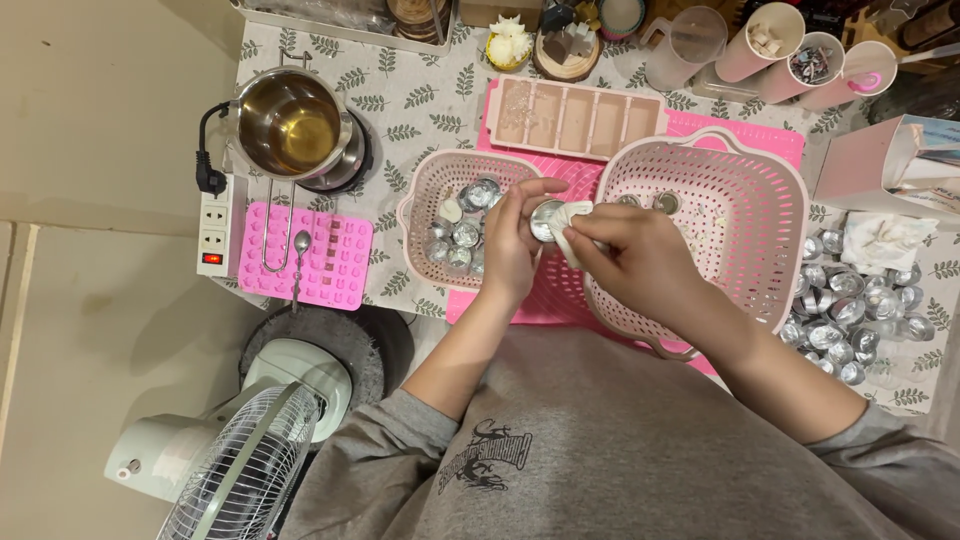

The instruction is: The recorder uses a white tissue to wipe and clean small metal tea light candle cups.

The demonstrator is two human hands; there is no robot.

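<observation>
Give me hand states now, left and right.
Left hand: closed on a small metal cup.
Right hand: closed on a white tissue, pressed to the cup.

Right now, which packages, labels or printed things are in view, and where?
Open box: right edge of table, pale pink card, white and blue inside.
Power strip: left table edge, white, red switch.
Sweatshirt print: person's chest, dark design on grey.
No screens.

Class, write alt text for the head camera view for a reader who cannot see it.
The left hand holds a small metal cup while the right hand wipes it with a white tissue, between a small pink basket of cups and a large pink basket.
</observation>
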